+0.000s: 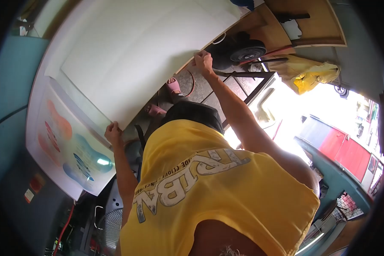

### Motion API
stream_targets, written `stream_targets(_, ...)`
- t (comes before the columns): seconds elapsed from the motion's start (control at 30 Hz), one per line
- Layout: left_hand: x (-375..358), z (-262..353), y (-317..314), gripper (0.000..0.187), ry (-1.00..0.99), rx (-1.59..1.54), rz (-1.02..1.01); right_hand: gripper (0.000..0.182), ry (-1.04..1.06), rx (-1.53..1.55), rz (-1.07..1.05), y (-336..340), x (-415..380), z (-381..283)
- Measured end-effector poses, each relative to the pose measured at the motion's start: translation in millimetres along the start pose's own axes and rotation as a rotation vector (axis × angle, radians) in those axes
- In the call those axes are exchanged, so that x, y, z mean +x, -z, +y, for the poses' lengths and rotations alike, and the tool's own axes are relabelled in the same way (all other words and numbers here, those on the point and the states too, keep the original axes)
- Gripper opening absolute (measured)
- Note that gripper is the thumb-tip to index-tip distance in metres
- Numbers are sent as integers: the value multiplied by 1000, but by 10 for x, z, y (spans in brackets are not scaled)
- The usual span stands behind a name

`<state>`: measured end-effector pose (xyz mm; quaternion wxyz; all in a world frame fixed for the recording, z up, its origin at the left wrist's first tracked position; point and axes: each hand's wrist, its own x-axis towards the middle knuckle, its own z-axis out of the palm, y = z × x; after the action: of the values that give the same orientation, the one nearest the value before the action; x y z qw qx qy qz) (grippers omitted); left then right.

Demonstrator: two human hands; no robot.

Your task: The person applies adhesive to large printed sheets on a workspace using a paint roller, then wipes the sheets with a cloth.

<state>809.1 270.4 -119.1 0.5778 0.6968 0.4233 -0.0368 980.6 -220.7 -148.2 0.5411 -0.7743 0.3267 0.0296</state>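
A large white sheet (128, 55) lies over a flat surface in front of me. My left hand (114, 132) is closed at its near left corner, with thumb and fingertips pinched together on the edge. Farther right along the same edge, my right hand (204, 62) is closed with its fingers curled at the rim. Beside my left hand, a printed sheet (68, 141) with orange and blue rounded shapes hangs down over the side. Whether each hand grips one layer or several cannot be made out.
A black round-based object (248, 51) stands past my right hand, near wooden panels (318, 21) and a yellow cloth or bag (307, 77). Pink slippers (173, 85) are on my feet below the edge. A fan (114, 224) sits at lower left. Bright light enters from the right.
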Motion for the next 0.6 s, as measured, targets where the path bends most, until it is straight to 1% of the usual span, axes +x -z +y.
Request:
stream_targets(0.1, 45, -16, 1, 24, 20, 26, 14, 25, -2, -27, -1, 41, -95, -153)
stream_targets(0.2, 26, 9, 2, 26, 19, 62, 23, 27, -9, 12, 4, 12, -61, -84)
stream_targets(0.3, 120, -83, 53, 26, -18, 121, 11, 27, -22, -31, 19, 40, -125, -198)
stream_targets(0.4, 112, -90, 84, 26, -43, 125, -40, 28, -30, -35, 35, 16, -105, -174)
stream_targets(0.5, 123, -68, 71, 27, -42, 129, -35, 25, -24, -5, 32, 11, -74, -127)
stream_targets(0.6, 131, -65, 85, 27, -25, 109, -72, 28, -5, -5, 21, -6, -59, -86)
